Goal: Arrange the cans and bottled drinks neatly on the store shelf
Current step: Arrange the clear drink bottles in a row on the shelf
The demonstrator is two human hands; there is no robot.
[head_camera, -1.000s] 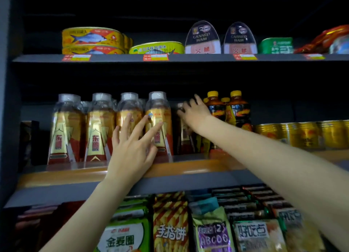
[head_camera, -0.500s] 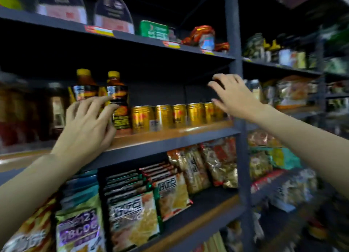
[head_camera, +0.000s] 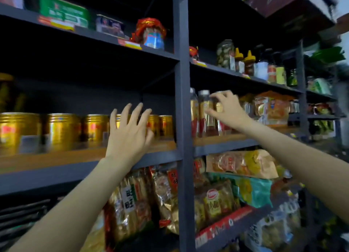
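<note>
Count on the middle shelf [head_camera: 56, 157]: six gold cans [head_camera: 62, 130] in a row, the fourth largely hidden behind your left hand [head_camera: 128, 136]. In the bay to the right of the upright post [head_camera: 182, 119], three clear bottles [head_camera: 204, 113] with gold labels stand side by side — the third is mostly covered by your right hand [head_camera: 225, 108], so that count is tentative.

Left grip: fully spread, fingers straight and fanned, holding nothing. It is raised in front of the fourth and fifth cans; whether the fingertips touch a can cannot be told. The cans run leftward from this grip, with two more just to its right, against the post.

Right grip: partly closed, fingers curled over the top of the third bottle and thumb reaching toward the second. Motion blur prevents confirming whether it is actually clasping the bottle. The other two bottles stand just left of this grip, between it and the post.

Snack packets [head_camera: 132, 200] fill the shelf beneath both grips — not counted, overlapping.
</note>
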